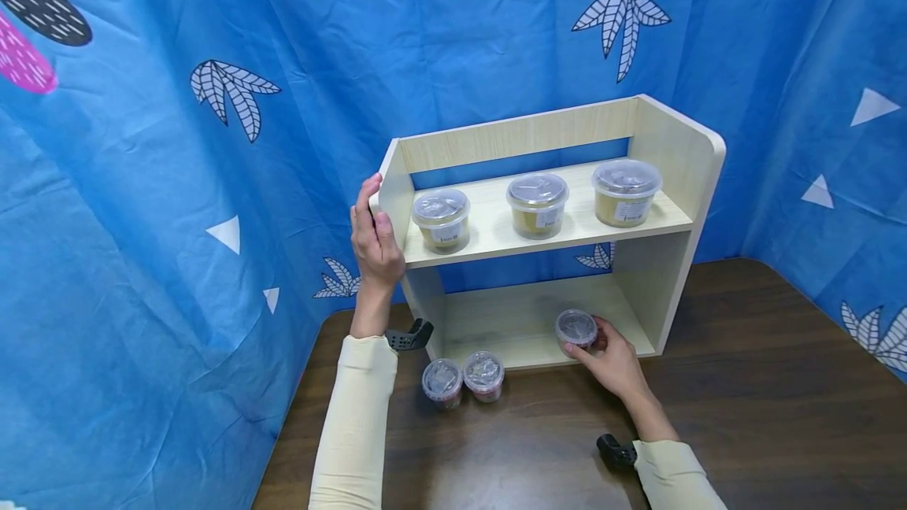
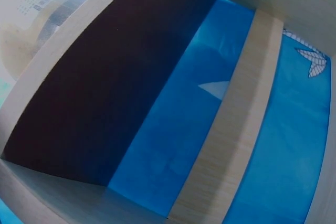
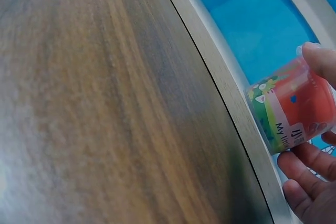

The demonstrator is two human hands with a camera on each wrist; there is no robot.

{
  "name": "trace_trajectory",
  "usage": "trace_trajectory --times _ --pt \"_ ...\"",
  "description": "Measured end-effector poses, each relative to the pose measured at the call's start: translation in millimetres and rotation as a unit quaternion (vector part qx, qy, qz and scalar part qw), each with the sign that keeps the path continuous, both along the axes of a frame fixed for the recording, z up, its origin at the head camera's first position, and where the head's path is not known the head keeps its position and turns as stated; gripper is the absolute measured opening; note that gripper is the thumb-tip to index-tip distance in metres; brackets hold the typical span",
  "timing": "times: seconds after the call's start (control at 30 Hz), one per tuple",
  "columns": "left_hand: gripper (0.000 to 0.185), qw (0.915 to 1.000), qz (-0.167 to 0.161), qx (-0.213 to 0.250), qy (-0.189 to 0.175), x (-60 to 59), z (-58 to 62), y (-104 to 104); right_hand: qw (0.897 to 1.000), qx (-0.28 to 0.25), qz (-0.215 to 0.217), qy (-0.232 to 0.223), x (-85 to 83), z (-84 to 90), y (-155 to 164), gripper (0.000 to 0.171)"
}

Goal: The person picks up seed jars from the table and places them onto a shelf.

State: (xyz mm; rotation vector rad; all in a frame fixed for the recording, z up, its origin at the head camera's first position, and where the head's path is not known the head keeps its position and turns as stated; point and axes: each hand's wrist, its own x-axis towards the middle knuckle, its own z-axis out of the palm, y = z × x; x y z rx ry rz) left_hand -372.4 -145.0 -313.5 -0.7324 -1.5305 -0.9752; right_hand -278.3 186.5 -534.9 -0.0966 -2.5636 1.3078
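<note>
My right hand (image 1: 615,356) grips a small clear lidded tub (image 1: 576,327) between thumb and fingers, at the front edge of the lower shelf. The right wrist view shows red contents and a printed label on this tub (image 3: 275,116). My left hand (image 1: 375,246) rests against the left side panel of a pale wooden two-tier shelf unit (image 1: 676,274), its fingers fairly straight. Two similar small tubs (image 1: 442,380) stand side by side on the table, in front of the unit's lower left. In the left wrist view only the unit's boards (image 2: 231,114) show clearly; the left hand is not visible.
Three larger lidded tubs with yellowish contents, the left (image 1: 441,219), middle (image 1: 537,205) and right (image 1: 627,193), stand spaced along the upper shelf. A dark wooden table (image 1: 765,400) lies beneath the unit. Blue patterned cloth (image 1: 482,46) hangs behind and beside it.
</note>
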Motion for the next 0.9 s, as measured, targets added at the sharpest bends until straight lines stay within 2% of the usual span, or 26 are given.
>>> trace_trajectory --times 0.5,0.9 --pt "0.047 1.0000 -0.007 0.000 0.001 -1.9 -1.0 -0.3 1.000 0.018 0.008 0.005 -0.6 0.0 0.2 0.083" --pt "0.047 1.0000 -0.005 0.000 0.006 -2.3 -1.3 -0.8 1.000 0.017 0.011 -0.013 0.5 1.2 1.1 0.088"
